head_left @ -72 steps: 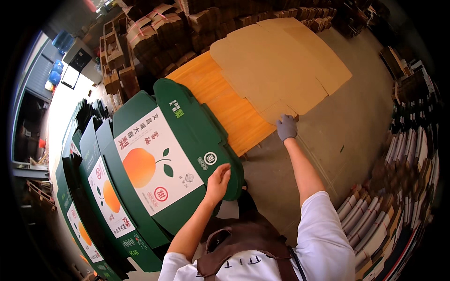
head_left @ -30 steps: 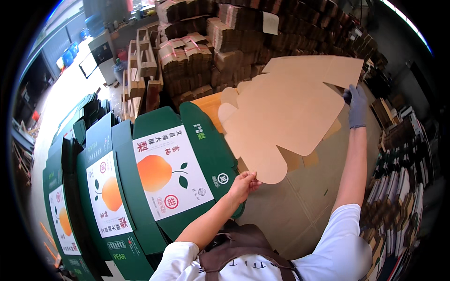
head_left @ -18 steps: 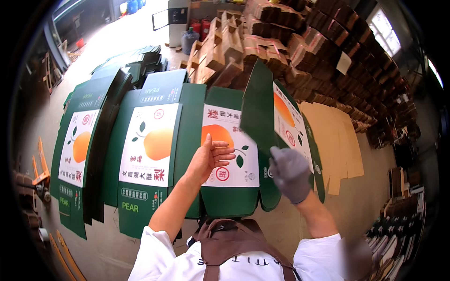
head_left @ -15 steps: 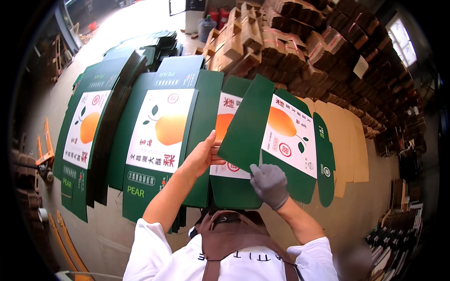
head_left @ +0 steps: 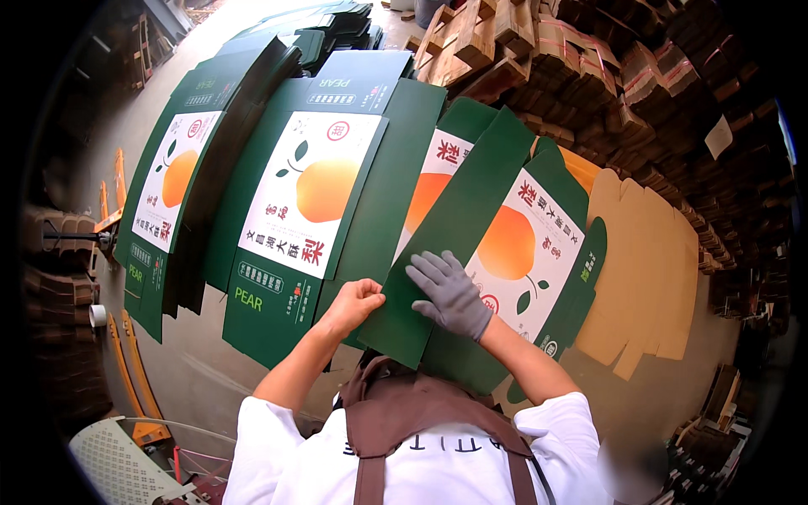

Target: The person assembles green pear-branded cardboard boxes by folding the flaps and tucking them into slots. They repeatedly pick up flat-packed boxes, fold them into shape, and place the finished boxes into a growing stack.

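A flattened green cardboard box [head_left: 515, 227] with a white panel and an orange-yellow pear print lies slanted in front of me, its long plain green flap folded toward my left. My bare left hand [head_left: 352, 306] has its fingers curled closed at that flap's left edge, and the fingertips are partly hidden. On the flap's green face lies my grey-gloved right hand [head_left: 450, 293], flat with fingers spread. Under this box shows another printed green box [head_left: 430, 195]. Left of it rests a flat green box [head_left: 311, 181] with the same pear design.
Further left stands a stack of green boxes [head_left: 179, 168], with more green cardboard [head_left: 337, 25] behind. Plain brown cardboard [head_left: 648, 261] lies at the right. Wooden pallets [head_left: 471, 38] and tall brown cardboard stacks [head_left: 581, 71] fill the far right. Orange pallet-truck forks [head_left: 135, 362] are at the left.
My right hand has moved from the box's near edge to lie flat on its flap. The flap has swung down to the left, and my left hand has closed at its edge.
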Available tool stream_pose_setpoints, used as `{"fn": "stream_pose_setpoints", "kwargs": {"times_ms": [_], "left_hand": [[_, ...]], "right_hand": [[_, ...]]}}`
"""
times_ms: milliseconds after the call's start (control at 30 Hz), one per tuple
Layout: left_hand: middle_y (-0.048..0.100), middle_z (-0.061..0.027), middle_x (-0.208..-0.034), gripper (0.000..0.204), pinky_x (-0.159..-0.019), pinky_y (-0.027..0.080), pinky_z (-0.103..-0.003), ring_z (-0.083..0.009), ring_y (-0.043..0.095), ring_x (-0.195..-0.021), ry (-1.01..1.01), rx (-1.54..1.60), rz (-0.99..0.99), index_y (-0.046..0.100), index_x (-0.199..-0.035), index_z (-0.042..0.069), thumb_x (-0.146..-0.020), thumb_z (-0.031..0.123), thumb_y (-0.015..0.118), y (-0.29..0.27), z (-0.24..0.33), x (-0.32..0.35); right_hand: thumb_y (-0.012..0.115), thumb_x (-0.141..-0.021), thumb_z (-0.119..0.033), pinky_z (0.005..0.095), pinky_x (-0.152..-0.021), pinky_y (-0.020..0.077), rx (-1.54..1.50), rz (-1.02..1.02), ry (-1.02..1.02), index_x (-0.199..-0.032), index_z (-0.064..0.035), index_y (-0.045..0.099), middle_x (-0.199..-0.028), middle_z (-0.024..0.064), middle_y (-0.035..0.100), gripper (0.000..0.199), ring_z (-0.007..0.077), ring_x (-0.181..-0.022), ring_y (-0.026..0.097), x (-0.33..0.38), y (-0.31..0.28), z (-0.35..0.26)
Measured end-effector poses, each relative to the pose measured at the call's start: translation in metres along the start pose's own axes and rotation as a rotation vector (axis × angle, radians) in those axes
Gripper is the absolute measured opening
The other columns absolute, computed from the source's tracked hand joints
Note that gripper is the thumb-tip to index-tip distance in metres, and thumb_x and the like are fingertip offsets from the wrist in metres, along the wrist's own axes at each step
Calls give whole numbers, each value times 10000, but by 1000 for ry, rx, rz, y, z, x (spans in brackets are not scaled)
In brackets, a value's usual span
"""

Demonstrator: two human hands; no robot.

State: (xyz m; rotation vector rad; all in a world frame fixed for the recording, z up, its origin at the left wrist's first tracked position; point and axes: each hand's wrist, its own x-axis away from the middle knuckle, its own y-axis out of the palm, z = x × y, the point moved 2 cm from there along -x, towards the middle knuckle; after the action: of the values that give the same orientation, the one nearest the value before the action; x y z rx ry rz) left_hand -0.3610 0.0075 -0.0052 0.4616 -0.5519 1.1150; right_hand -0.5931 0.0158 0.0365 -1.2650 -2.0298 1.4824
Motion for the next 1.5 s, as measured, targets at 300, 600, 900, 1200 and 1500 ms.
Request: {"fn": "stream_pose_setpoints", "kwargs": {"times_ms": [300,600,900,1200,1500], "left_hand": [[602,28,-735,118,-595,436,-211,-17,518,-678,142,-139,88,609,-956,-38,-942,76,635,14,16,51],[663,-55,-743,138,-603,463,-232,-52,557,-667,111,-214,42,608,-991,-48,-930,72,642,3,37,81],[649,-68,-710,145,-579,473,-245,-94,586,-626,219,-307,37,613,-1000,-30,-919,81,659,-25,49,89],[660,-77,-739,160,-619,488,-265,-88,595,-656,98,-135,110,620,-1019,-32,-937,104,642,-66,8,72],[679,-97,-889,186,-700,528,-287,-159,654,-764,124,-3,430,566,-1099,-13,-926,20,627,-72,-53,51]], "right_hand": [[411,-1000,-544,504,-1212,166,268,-56,113,-1457,-147,476,-1556,76,412,610,258,-1467,327,-93,-22,190],[253,-1012,-629,533,-1143,282,348,-68,1072,-1449,-175,493,-1579,92,357,674,300,-1460,298,-103,-83,362],[190,-971,-722,631,-1173,164,312,-136,1245,-1397,-118,574,-1646,60,232,833,257,-1525,161,-132,-41,346],[642,-892,-577,396,-943,457,88,388,708,-896,2,721,-1251,201,631,584,363,-1115,590,-156,-51,365],[712,-904,-483,325,-634,430,-42,456,673,-759,10,660,-655,55,580,517,134,-624,486,-196,-49,315]]}}
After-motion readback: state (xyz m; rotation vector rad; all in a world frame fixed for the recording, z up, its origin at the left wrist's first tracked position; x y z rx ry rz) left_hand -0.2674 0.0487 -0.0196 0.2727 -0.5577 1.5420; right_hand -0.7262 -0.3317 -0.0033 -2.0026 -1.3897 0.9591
